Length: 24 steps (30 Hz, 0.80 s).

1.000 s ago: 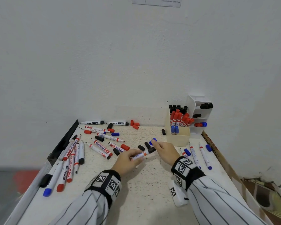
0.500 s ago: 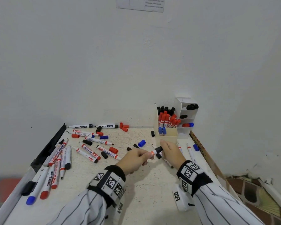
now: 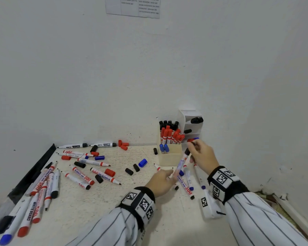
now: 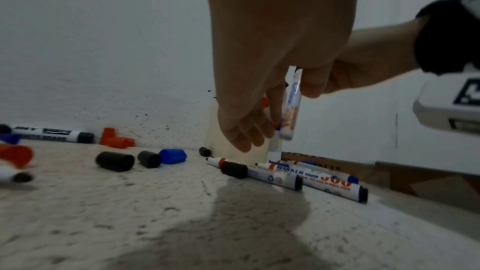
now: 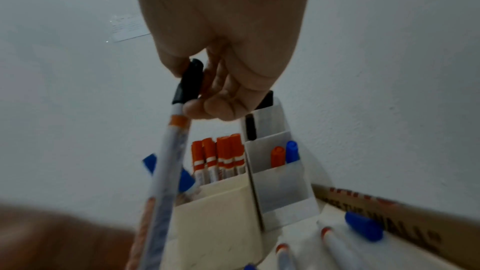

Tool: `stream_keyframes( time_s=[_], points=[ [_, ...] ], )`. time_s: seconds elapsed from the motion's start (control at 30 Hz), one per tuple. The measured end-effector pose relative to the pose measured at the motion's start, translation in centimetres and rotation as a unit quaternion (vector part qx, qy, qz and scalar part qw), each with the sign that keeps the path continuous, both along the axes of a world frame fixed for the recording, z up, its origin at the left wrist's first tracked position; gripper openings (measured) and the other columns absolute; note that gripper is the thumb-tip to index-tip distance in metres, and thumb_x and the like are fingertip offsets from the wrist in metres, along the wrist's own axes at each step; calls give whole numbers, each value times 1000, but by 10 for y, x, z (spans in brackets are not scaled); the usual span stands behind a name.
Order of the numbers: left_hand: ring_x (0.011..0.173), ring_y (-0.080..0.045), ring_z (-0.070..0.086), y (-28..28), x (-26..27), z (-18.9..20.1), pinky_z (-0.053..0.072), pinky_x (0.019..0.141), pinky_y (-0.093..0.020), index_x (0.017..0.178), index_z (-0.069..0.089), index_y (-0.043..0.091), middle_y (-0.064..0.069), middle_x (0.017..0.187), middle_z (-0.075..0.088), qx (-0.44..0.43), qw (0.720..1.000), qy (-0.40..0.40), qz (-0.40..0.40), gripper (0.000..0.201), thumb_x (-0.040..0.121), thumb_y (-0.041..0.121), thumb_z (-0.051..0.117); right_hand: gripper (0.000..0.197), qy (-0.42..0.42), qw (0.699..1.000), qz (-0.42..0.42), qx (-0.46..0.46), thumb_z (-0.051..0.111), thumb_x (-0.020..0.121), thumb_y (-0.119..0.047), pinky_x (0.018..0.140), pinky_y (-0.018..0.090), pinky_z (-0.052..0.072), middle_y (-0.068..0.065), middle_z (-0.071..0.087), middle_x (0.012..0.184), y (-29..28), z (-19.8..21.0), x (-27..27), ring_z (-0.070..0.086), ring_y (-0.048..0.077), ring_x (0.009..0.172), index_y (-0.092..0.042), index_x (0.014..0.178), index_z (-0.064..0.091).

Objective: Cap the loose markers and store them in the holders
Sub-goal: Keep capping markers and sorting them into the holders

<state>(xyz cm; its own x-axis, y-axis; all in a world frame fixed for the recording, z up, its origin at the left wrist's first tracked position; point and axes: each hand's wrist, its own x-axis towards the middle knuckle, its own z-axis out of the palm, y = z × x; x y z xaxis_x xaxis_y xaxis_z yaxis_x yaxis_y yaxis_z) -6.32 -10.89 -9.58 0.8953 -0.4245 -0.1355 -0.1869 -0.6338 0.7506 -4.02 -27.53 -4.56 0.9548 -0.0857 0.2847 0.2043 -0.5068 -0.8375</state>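
A white marker (image 3: 182, 161) with a black cap hangs tilted, cap end up, in front of the cream holder (image 3: 169, 157). My right hand (image 3: 191, 148) pinches it by the cap, and the right wrist view shows my right hand (image 5: 192, 89) curled round the cap of the marker (image 5: 166, 171). My left hand (image 3: 169, 174) sits low beside the marker's bottom end with its fingers loosely extended. In the left wrist view my left hand (image 4: 249, 137) hangs relaxed next to the marker (image 4: 292, 110). The cream holder carries black, red and blue capped markers. A white tiered holder (image 3: 192, 125) stands behind it.
Several loose markers (image 3: 82, 176) and caps (image 3: 142, 162) lie scattered over the left and middle of the speckled table (image 3: 100, 210). More markers (image 3: 187, 187) lie under my hands. A black strip (image 3: 34, 173) runs along the left edge, and walls close the back and right.
Both hands held the marker level while the cap went on. Now my right hand has lifted it by the cap toward the holders, and my left hand has let go.
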Motion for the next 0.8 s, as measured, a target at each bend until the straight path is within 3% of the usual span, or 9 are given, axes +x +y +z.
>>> stream_keyframes(
  time_s=[0.07, 0.13, 0.23, 0.33, 0.43, 0.5, 0.67, 0.8],
  points=[
    [133, -26, 33, -10, 7, -7, 28, 110, -37, 142, 35, 11, -10, 146, 35, 109, 994, 11, -26, 51, 99, 38, 34, 12, -46, 998, -42, -7, 47, 95, -22, 49, 16, 48, 5, 63, 78, -16, 7, 8, 58, 7, 54, -12, 94, 53],
    [135, -28, 28, -17, 13, -18, 27, 111, -41, 141, 35, 13, -9, 147, 30, 161, 986, 18, -40, 50, 97, 35, 36, 7, -100, 992, -81, -15, 46, 96, -19, 61, 20, 54, 7, 63, 84, -33, 16, 17, 62, 17, 67, -14, 97, 50],
    [133, -30, 28, -24, 26, -46, 33, 103, -50, 130, 43, 19, -3, 143, 35, 213, 974, -3, -72, 58, 83, 48, 24, 3, -164, 979, -118, 8, 45, 96, -14, 62, 11, 52, 11, 63, 88, -54, 24, 31, 62, 19, 70, -14, 97, 47],
    [126, -24, 34, -22, 25, -42, 38, 99, -46, 125, 53, 20, 1, 135, 45, 229, 971, -8, -73, 56, 84, 46, 26, 5, -190, 972, -137, 21, 45, 96, -12, 65, 8, 50, 13, 64, 92, -63, 24, 47, 64, 18, 76, -11, 100, 48],
    [118, -21, 38, -11, 21, -29, 40, 100, -39, 126, 54, 14, -2, 129, 44, 210, 976, -18, -49, 40, 97, 32, 34, 14, -191, 971, -143, -25, 45, 95, -10, 73, 21, 49, 16, 59, 102, -63, 17, 61, 64, 24, 85, -4, 105, 52],
    [111, -22, 44, -7, 23, -26, 43, 97, -37, 119, 59, 9, -6, 124, 41, 215, 976, -19, -5, 38, 97, 32, 37, 17, -183, 972, -140, -55, 46, 94, -9, 76, 27, 48, 15, 55, 104, -58, 10, 68, 62, 28, 87, -2, 108, 55],
    [106, -23, 52, 1, 27, -27, 48, 89, -33, 115, 56, 8, -8, 125, 40, 242, 969, -10, 52, 34, 92, 32, 49, 24, -130, 980, -123, -85, 51, 92, -5, 81, 23, 39, 11, 57, 110, -42, -2, 81, 51, 16, 91, -3, 114, 56],
    [109, -23, 52, 8, 30, -31, 47, 89, -29, 126, 45, 8, -9, 126, 40, 226, 969, -15, 97, 39, 90, 19, 55, 19, -89, 986, -118, -71, 55, 89, -6, 77, 26, 42, 9, 60, 105, -32, -8, 90, 55, 18, 86, -4, 108, 54]
  ],
)
